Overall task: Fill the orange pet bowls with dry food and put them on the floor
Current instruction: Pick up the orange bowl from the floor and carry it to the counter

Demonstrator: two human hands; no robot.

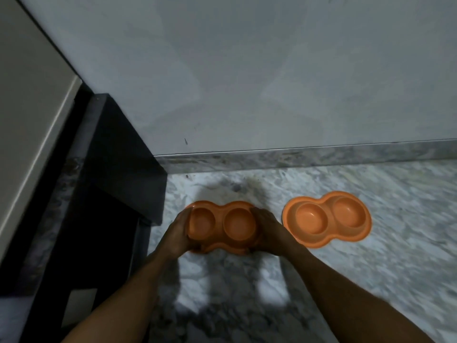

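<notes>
Two orange double pet bowls are in view, each with two round wells that look empty. I hold the left one (222,225) by its two ends, my left hand (176,233) gripping the left end and my right hand (270,231) the right end. It is low over the marble floor; whether it touches the floor I cannot tell. The second orange double bowl (329,220) lies flat on the floor just to the right, apart from my hands.
A grey wall (247,82) with a marble skirting (296,157) runs behind the bowls. A dark cabinet base or step (106,181) stands at the left, close to the held bowl. Marble floor (371,268) stretches to the right and toward me.
</notes>
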